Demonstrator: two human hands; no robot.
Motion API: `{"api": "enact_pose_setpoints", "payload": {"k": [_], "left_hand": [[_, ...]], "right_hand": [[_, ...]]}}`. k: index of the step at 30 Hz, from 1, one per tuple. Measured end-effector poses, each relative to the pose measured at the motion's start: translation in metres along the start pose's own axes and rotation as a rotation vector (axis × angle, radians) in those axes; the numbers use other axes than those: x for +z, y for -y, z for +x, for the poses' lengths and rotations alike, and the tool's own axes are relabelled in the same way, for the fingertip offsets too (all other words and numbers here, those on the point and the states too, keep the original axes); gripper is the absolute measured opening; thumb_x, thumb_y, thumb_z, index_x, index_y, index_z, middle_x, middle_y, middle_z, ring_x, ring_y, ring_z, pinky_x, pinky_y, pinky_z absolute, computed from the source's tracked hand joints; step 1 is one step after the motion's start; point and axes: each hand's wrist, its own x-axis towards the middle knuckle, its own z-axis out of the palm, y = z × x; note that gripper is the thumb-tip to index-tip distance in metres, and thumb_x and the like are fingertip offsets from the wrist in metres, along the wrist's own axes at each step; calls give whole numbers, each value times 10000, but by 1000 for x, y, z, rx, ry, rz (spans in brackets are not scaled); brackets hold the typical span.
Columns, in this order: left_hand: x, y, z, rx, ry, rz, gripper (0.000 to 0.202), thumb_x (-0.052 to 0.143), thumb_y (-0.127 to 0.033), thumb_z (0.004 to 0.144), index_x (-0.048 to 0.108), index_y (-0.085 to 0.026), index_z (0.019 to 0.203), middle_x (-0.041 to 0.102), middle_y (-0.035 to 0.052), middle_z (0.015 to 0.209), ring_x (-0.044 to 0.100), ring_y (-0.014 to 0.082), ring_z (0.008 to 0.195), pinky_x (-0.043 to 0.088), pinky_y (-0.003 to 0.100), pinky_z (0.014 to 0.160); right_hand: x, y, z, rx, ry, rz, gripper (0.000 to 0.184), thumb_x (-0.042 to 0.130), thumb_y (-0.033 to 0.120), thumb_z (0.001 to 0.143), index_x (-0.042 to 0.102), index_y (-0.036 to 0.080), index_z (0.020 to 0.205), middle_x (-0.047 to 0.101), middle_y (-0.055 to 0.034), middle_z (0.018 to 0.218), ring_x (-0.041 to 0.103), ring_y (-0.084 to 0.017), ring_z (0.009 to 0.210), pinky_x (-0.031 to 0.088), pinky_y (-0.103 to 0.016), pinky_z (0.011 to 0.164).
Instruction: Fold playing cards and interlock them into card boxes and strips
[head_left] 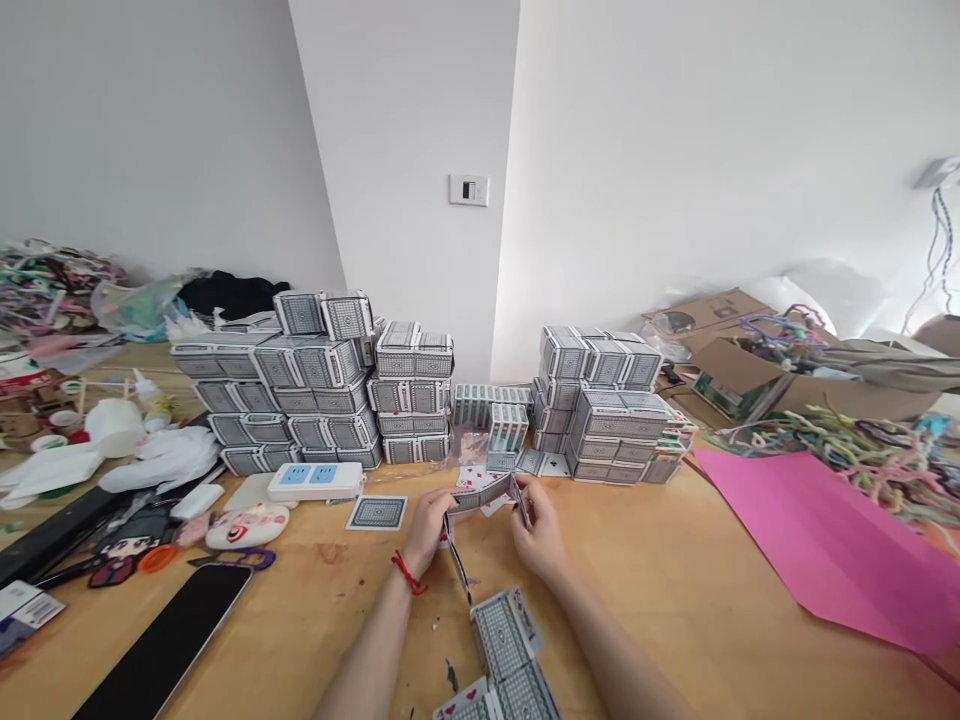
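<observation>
My left hand (426,530) and my right hand (538,535) are closed on the two ends of a small bent stack of playing cards (484,497), held just above the wooden table (675,580). A red string circles my left wrist. Loose cards hang or stand under my left hand (457,560). Near my forearms lies a pile of patterned-back cards (506,635). A single face-down card (376,512) rests left of my hands. More loose cards (540,462) lie beyond them, by the boxes.
Stacks of card boxes (315,400) (607,405) line the back. A white power strip (315,480), a black phone (169,635), a cartoon mask and clutter lie left. A pink paper sheet (817,540), coloured cords and cardboard boxes (750,370) lie right.
</observation>
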Motion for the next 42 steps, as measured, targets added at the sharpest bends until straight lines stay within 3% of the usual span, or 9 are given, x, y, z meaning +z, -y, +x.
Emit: {"api": "enact_pose_setpoints", "payload": {"k": [6, 12, 21, 30, 37, 42], "left_hand": [[3, 7, 3, 29, 102, -123, 201, 515, -238, 561, 650, -146, 677, 673, 54, 795, 594, 219, 789, 473, 332, 700], [8, 8, 0, 15, 147, -144, 216, 535, -231, 580, 658, -146, 735, 674, 61, 843, 576, 246, 893, 454, 386, 784], [10, 6, -2, 26, 144, -184, 219, 540, -245, 591, 657, -133, 739, 675, 60, 820, 581, 245, 877, 445, 390, 795], [10, 3, -4, 30, 130, -200, 215, 516, -252, 612, 644, -132, 737, 670, 58, 789, 590, 218, 802, 456, 335, 732], [14, -5, -9, 58, 82, -64, 182, 514, -245, 596, 645, -145, 672, 669, 66, 810, 578, 209, 793, 428, 283, 707], [16, -8, -11, 53, 111, -58, 182, 511, -272, 602, 640, -150, 639, 669, 67, 738, 580, 202, 723, 429, 282, 668]], "right_hand": [[1, -1, 1, -40, -38, -35, 177, 419, 88, 609, 299, 218, 597, 532, -73, 947, 482, -205, 944, 367, -335, 786], [2, -4, 1, 43, -99, -40, 173, 409, 89, 628, 301, 223, 620, 544, -67, 935, 491, -200, 935, 379, -302, 724], [3, -4, 0, -8, -109, 19, 212, 435, 93, 633, 283, 221, 561, 536, -92, 974, 501, -211, 942, 368, -353, 800], [2, 1, 0, 28, -122, 73, 251, 447, 122, 641, 247, 226, 530, 579, -119, 990, 492, -240, 1025, 389, -333, 752], [3, 2, 0, 58, -142, 130, 245, 445, 130, 640, 251, 227, 527, 572, -141, 1063, 498, -247, 1033, 400, -358, 770], [4, 0, 0, 70, -169, 141, 256, 457, 137, 628, 251, 229, 506, 588, -111, 1049, 496, -229, 1048, 403, -348, 804]]}}
